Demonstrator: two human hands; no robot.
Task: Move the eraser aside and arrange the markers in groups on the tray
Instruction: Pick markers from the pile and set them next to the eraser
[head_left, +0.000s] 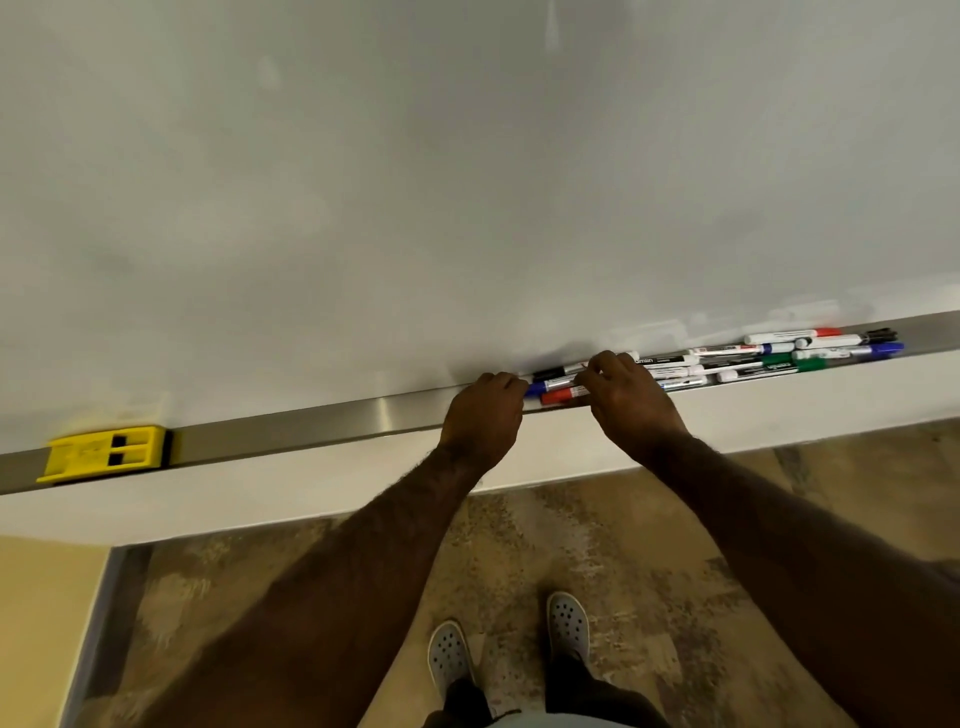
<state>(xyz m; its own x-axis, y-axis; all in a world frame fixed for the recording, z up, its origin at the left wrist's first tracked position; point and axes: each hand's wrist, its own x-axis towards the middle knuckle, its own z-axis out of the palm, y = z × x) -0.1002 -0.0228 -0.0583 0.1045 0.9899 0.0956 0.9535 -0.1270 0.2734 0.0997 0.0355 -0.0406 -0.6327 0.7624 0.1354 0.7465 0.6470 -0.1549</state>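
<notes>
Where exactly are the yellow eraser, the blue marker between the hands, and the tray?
yellow eraser (106, 453): head view, top face.
blue marker (558, 385): head view, barrel between the hands.
tray (311, 425): head view, bare metal stretch.

Bare forearms, dark trousers, white perforated clogs (568, 626).

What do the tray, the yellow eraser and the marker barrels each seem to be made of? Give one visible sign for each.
Tray: likely brushed metal, perhaps aluminium; grey with a soft sheen and a bright glare patch.
Yellow eraser: looks like moulded plastic; uniform colour, crisp rectangular cut-outs.
Marker barrels: probably glossy plastic; smooth white bodies with printed labels and coloured caps.
</notes>
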